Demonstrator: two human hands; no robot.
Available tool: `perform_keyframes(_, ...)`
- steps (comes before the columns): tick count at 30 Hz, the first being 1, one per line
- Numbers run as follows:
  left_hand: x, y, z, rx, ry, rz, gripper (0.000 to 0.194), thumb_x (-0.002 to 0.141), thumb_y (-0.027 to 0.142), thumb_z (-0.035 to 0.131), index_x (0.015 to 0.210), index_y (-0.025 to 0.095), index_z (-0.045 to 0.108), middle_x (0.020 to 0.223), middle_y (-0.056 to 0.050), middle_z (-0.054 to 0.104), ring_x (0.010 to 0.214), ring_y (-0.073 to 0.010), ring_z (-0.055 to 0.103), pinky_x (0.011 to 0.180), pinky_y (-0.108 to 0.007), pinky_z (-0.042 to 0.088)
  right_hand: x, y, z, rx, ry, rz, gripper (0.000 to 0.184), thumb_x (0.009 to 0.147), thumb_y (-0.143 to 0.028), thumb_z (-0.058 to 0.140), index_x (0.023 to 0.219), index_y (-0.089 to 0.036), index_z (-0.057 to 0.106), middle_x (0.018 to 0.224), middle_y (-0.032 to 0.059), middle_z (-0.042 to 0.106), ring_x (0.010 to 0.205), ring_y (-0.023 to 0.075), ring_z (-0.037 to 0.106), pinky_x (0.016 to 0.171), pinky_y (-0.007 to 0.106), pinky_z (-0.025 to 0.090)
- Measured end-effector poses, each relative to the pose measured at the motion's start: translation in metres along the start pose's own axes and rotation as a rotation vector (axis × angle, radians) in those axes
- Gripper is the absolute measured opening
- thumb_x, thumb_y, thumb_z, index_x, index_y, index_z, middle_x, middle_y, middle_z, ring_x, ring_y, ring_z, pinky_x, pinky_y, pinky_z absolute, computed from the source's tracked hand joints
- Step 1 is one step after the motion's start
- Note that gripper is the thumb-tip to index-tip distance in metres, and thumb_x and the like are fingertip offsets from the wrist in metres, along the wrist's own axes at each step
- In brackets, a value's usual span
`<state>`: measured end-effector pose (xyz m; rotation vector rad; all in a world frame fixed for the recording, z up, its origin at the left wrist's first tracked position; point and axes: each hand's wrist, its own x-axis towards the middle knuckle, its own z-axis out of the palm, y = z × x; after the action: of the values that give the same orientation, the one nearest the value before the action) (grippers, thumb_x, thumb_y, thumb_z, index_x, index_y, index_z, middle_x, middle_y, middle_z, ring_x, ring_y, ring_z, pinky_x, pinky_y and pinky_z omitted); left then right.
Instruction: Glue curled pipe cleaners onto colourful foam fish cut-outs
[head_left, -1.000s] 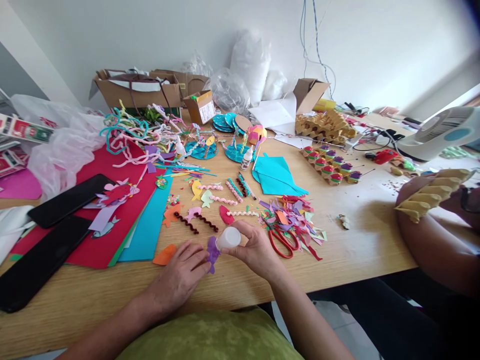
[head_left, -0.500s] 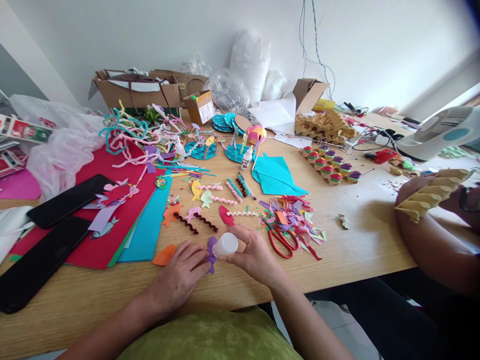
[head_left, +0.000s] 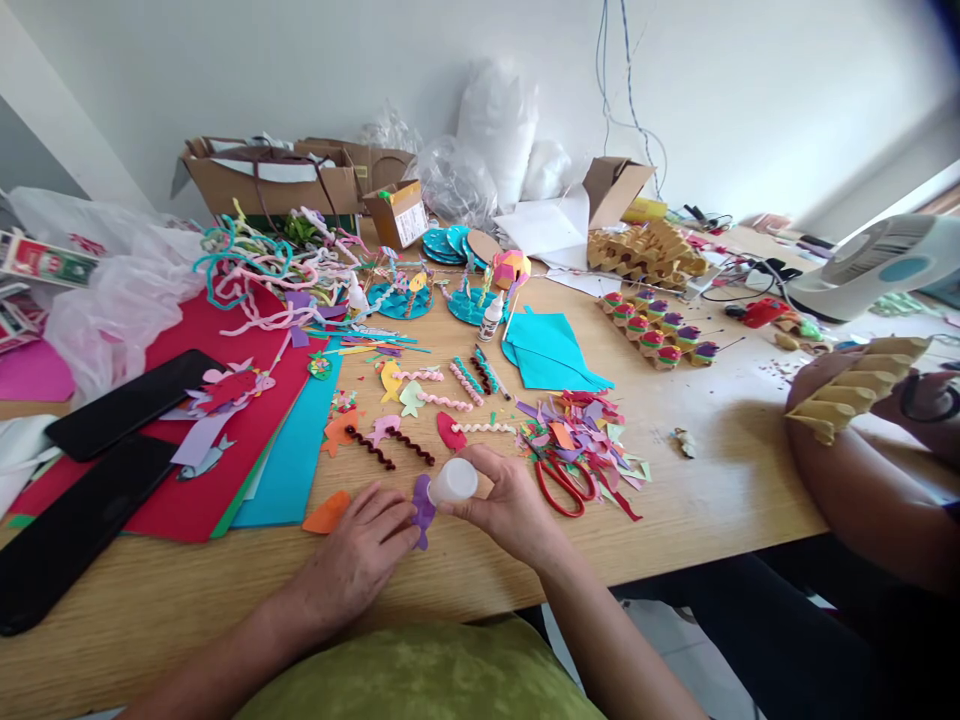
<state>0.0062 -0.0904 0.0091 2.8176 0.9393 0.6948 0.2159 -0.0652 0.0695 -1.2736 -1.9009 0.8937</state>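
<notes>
- The big wooden surface point(head_left: 712, 525) is our work place. We think we are at the gluing step, with a small purple paper shape point(head_left: 423, 512) right in front of us. The next move seems to call for flat paper, a steady bottle and a soft squeeze.
- Our left hand point(head_left: 360, 545) lies low with its fingers stretched out. This grip is loose and clasps nothing. Its fingertips seem to touch the purple paper shape's left edge, and we guess that stops it from sliding.
- Our right hand point(head_left: 502, 500) is on the other side. Its grip is wrapped around a white bottle, with the thumb nearest us.
- The white bottle point(head_left: 456, 481) is tipped, its round bottom up and its top end toward the purple. Its tip is hidden, so we can't tell if it touches the paper.
- The purple paper shape lies between our hands, just left of the bottle and outside both grips.
</notes>
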Motion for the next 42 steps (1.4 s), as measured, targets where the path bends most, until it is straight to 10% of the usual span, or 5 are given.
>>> perform_keyframes(42, 0.0006, 0.0009, -0.0021, -0.001, -0.012, -0.004, 0.029, 0.091, 0.007, 0.037, 0.102, 0.017, 0.062, 0.102, -0.006, 0.064, 0.104, -0.0227, 0.051, 0.096, -0.046, 0.038, 0.0033, 0.0001, 0.0003, 0.031, -0.038, 0.002, 0.025, 0.073, -0.043, 0.068, 0.074, -0.019, 0.061, 0.073, 0.001, 0.061, 0.072, 0.0163, 0.055, 0.064, 0.025, 0.04)
